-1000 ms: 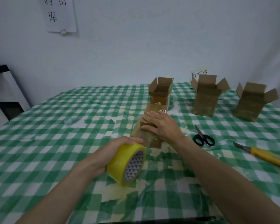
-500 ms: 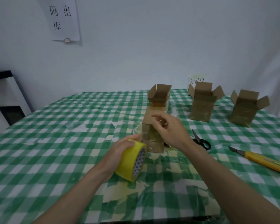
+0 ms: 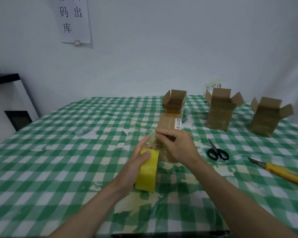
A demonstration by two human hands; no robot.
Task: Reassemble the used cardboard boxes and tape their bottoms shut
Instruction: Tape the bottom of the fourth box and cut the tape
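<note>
Both hands (image 3: 178,146) lifted tape roll (image 3: 147,170) off box (image 3: 169,123).

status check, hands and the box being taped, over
Left hand grips yellow tape roll. Right hand pinches the tape end over the lying box. Scissors off right, nothing blocking.

Both bare forearms reach forward from the bottom edge, converging near the middle. The left hand (image 3: 136,166) is wrapped around a roll of tape (image 3: 147,170), thumb lying across its rim and fingers extended up behind it. The right hand (image 3: 178,146) sits just beyond (knuckles up), its fingertips (image 3: 159,134) pinched together and pointing left.
</note>
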